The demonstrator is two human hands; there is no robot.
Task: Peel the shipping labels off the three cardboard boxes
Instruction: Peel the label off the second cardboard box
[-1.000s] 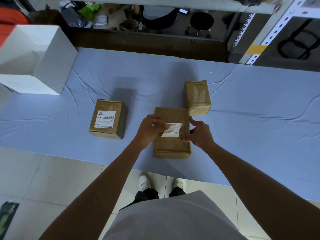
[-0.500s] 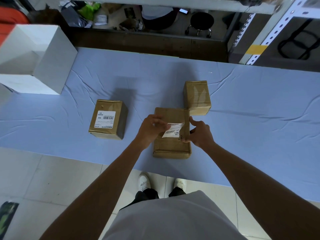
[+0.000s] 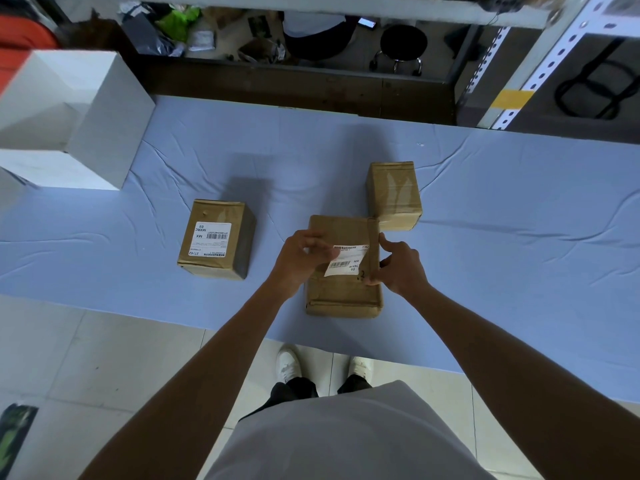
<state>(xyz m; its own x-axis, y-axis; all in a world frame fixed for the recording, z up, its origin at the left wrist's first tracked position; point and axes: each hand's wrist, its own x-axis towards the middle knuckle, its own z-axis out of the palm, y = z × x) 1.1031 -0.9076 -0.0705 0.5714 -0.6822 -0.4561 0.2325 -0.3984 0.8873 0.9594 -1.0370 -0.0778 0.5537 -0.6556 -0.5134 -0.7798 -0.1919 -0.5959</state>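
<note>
Peeling under way at frame centre. Pinches the lifted left edge of centre label (image 3: 346, 263) with left hand (image 3: 300, 262); steadies centre box (image 3: 343, 294) with right hand (image 3: 399, 269), gripping its right edge. Right part of that label seemingly flat against the cardboard, so only partway off. Left of centre: left box (image 3: 239, 244), left label (image 3: 211, 239) whole and untouched. Just above and right of centre: far box (image 3: 394, 195), tape on top, no label in sight, probably done, other faces hidden. By this reckoning, one likely finished, one half-peeled, one to go.
</note>
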